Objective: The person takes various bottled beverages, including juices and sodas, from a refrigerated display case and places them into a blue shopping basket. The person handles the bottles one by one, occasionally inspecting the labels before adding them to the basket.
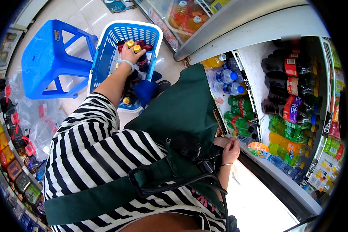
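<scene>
Inside the blue-and-white basket [108, 42], which rests on the tiled floor [83, 15], I see the left hand [130, 55] reaching in from above, its fingers closed around the upper ends of dark yellow-capped bottles [142, 62]. Two of the yellow caps project between thumb and fingers; further bottles lie lower in the same basket, one with its yellow cap toward the near end. A pale bracelet [127, 62] encircles the left wrist. The right hand [230, 150], fingers bent and drawn together, lies well apart, beside the front edge of the open cooler [286, 179]; from my remote station I cannot tell whether it pinches anything. Adjacent structures: left of the basket, a blue plastic stool [40, 58]; at far left, plastic-wrapped packs [42, 133] with red handles; to the right, cooler shelves bearing clear bottles with blue caps [223, 76], green bottles [237, 118] and dark labelled bottles [288, 73]. A dark green apron [181, 104] over a striped shirt [96, 150] occupies the centre, between the two hands.
</scene>
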